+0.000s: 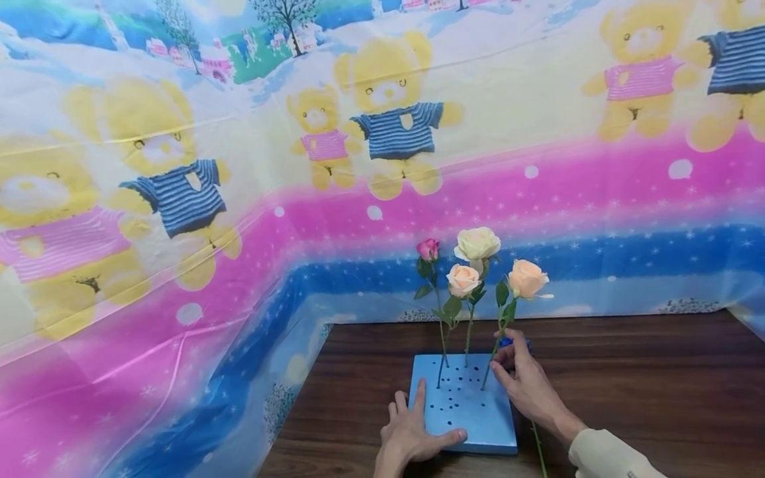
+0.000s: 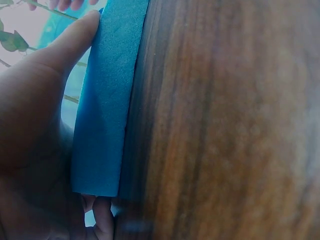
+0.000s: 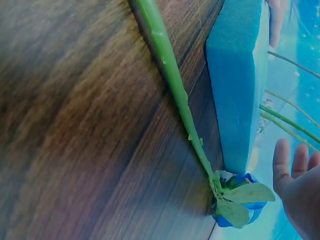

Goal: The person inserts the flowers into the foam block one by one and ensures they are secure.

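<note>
A light blue foam block dotted with small holes lies on the table. My left hand rests on its near left corner, index finger straight on top and thumb spread along the front. At the block's right side my right hand holds the stem of a peach rose, which stands in a hole. Also upright in the block are a pink rose, a white rose and another peach rose. In the right wrist view, the right fingers are beside the stems; their tips are partly cut off.
A blue flower lies on the dark wooden table, right of the block. Its long green stem runs toward the near edge, under my right forearm. A cloth printed with bears hangs behind and at left.
</note>
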`<state>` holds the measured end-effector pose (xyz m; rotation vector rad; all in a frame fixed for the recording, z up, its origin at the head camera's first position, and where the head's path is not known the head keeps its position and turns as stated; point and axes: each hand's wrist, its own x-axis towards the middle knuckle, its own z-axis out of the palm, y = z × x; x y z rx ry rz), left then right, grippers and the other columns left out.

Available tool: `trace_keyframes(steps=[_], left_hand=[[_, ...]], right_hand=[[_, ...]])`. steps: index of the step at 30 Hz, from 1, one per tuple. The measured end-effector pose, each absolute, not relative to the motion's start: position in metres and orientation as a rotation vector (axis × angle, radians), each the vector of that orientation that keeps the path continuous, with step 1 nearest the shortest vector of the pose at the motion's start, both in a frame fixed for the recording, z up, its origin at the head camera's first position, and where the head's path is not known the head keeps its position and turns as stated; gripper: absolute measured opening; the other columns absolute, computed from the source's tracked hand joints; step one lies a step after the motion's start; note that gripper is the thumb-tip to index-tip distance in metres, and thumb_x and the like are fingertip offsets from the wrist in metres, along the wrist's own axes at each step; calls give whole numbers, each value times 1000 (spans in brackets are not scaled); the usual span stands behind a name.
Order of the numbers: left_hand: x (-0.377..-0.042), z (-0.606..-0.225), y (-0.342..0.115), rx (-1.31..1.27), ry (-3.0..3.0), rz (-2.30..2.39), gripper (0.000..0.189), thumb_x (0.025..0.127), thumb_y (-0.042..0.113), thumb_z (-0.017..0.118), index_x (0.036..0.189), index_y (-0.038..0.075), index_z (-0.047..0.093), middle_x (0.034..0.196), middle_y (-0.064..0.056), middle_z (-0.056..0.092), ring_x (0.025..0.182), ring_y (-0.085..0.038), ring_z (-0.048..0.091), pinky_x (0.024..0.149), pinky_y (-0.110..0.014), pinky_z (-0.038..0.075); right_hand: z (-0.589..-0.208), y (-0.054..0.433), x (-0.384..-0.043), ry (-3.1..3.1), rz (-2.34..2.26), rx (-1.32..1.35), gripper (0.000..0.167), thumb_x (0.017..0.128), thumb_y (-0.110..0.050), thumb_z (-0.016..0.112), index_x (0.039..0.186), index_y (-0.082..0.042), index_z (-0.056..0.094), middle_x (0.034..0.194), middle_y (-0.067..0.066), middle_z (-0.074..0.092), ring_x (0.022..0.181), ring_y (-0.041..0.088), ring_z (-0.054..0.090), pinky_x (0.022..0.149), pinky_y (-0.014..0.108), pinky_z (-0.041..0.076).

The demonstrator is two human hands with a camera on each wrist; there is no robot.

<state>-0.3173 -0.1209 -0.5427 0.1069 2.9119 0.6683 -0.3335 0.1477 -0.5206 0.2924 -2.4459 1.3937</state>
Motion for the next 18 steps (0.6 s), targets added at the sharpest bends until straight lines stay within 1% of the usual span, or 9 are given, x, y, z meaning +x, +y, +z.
trace_keyframes(steps=[2,6,9,12,15,18], left_hand=[[-317,-542,-121,102,2910,668,133,78,92,77,180,27,24,171,-32,35,148,-54,45,86,-74,53],[-317,-541,-121,96,2900,673,133,78,92,77,180,27,24,171,-33,34,151,-56,43,88,-76,52],[-317,-541,-121,97,2893,689,132,78,91,78,180,26,25,172,-34,33,152,-57,42,90,-77,51],[-317,-541,-122,99,2892,698,132,78,91,79,180,26,25,171,-34,33,150,-57,43,88,-76,52],[-317,-541,-121,101,2897,693,133,78,91,79,180,26,24,170,-34,34,147,-55,45,84,-73,53],[-318,-542,-122,102,2900,691,133,77,91,78,180,27,24,170,-34,34,146,-54,46,82,-72,53]], right_hand=[[-519,149,-333,-2455,1404,277,59,113,-9,67,161,-20,34,123,11,64,108,25,68,85,37,56],[-517,152,-331,-2472,1443,239,67,113,-14,68,166,-19,27,136,19,61,115,32,69,86,44,61],[-515,154,-329,-2474,1485,216,71,112,-17,69,167,-20,25,143,23,58,120,36,69,87,47,63],[-513,157,-328,-2464,1529,203,74,112,-19,71,168,-21,24,148,25,54,122,38,69,86,46,64],[-512,159,-326,-2449,1550,211,76,111,-21,72,169,-21,22,151,27,52,123,38,69,85,44,65],[-509,162,-325,-2437,1543,220,79,111,-23,74,169,-21,21,154,28,50,124,40,68,86,45,65]])
